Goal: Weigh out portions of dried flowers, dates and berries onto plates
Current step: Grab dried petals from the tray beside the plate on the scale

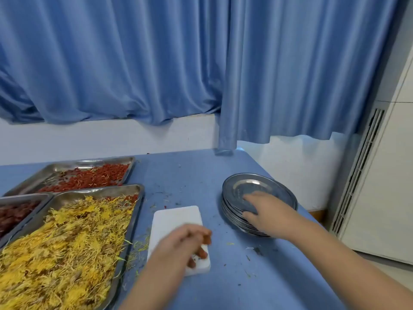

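Note:
A white scale (176,220) lies on the blue table, with nothing on its platform. My left hand (181,247) hovers over its near end, blurred, its loosely bent fingertips touching the surface. To the right stands a stack of several round metal plates (250,184). My right hand (268,215) lies on the top plate, fingers spread over it and thumb hooked at its near rim. On the left are a tray of yellow dried flowers (67,242), a tray of red berries (89,177) behind it, and a tray of dark dates (13,213) at the left edge.
The blue table (223,276) is littered with small flower bits around the scale. Its right edge runs just past the plates. Blue curtains (156,63) hang behind, and a white floor-standing unit (368,186) stands to the right.

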`<state>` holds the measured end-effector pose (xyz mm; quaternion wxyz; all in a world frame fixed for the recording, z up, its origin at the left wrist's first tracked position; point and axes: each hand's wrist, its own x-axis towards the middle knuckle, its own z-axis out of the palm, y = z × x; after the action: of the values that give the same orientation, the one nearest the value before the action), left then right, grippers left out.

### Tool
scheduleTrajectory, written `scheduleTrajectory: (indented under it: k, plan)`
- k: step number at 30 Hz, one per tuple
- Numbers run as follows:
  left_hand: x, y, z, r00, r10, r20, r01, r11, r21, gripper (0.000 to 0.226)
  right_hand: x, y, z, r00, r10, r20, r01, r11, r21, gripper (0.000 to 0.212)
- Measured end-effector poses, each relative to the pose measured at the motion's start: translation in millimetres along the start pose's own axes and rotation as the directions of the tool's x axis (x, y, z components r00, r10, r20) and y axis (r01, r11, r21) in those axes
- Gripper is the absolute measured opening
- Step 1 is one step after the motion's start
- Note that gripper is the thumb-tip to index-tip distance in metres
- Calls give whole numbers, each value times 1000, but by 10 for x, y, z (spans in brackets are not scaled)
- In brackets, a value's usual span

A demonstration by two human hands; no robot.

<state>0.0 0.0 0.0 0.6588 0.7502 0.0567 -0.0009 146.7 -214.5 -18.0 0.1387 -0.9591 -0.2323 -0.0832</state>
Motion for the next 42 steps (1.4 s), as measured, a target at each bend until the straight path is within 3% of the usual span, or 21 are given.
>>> scheduleTrajectory:
  k: [4, 7, 11, 16, 19, 26, 31, 36, 42]
  plan:
    - [506, 4, -405, 985, 52, -165, -53, 999, 0, 23, 75, 14, 110, 999, 26, 24, -20, 977, -210, 9]
    - [817, -134, -629, 982, 38, -185, -31, 999, 41, 22, 75, 18, 189, 999, -12, -53, -2, 967, -254, 5]
    - [1071, -213, -876, 974, 10, -226, 0, 999, 43, 22, 78, -8, 207, 986, -22, -164, -21, 967, -255, 17]
    - [1197, -293, -1054, 960, -1, -281, 30, 995, 98, 21, 46, -82, 111, 944, -69, -322, -53, 933, -355, 13]
    - [1169, -329, -1176, 953, 34, -302, 12, 989, 149, 19, -25, -225, 15, 927, -91, -365, -77, 903, -422, 30]
    - [959, -479, -1333, 878, 52, -476, -69, 997, -19, 17, -230, -752, 137, 789, -253, -559, 89, 949, -303, 30]
    - [887, -543, -1344, 871, 102, -481, -147, 988, -57, 18, -236, -1109, 539, 713, -387, -584, 262, 921, -289, 32]
    - [853, -616, -1417, 868, 119, -481, -224, 960, -166, 19, -181, -1155, 827, 725, -417, -549, 310, 909, -280, 35]
    - [866, -634, -1469, 874, 129, -469, -247, 948, -200, 18, -176, -1189, 940, 772, -328, -545, 243, 944, -223, 24]
